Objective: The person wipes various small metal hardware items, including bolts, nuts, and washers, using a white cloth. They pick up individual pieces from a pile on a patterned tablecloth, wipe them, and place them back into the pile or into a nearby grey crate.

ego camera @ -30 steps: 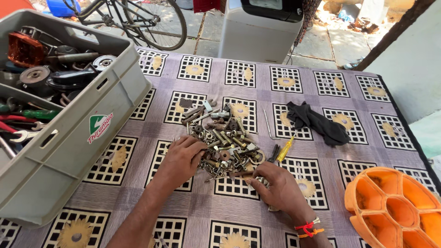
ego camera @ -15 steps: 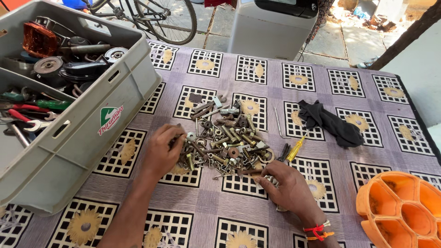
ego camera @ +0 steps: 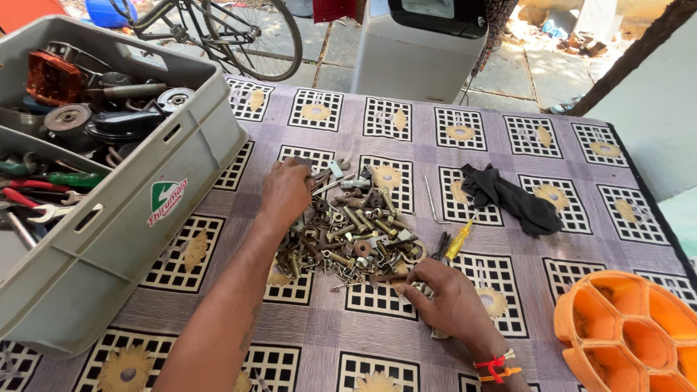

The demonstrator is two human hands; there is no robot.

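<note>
A pile of rusty bolts, nuts and washers (ego camera: 353,232) lies in the middle of a patterned tablecloth (ego camera: 406,145). My left hand (ego camera: 285,190) rests on the pile's far left edge, fingers curled over some metal pieces there. My right hand (ego camera: 444,296) lies flat at the pile's near right edge, fingertips touching the hardware. A small yellow-handled screwdriver (ego camera: 457,242) sits just beyond my right hand.
A grey plastic crate (ego camera: 138,210) full of tools and metal parts stands at the left. An orange compartment tray (ego camera: 628,337) sits at the near right corner. A black cloth (ego camera: 512,199) lies at the right. A bicycle wheel (ego camera: 250,36) and a grey appliance (ego camera: 421,43) stand behind the table.
My left hand has moved from the pile's near left side up to its far left edge. My right hand stays at the near right edge. The view has shifted slightly.
</note>
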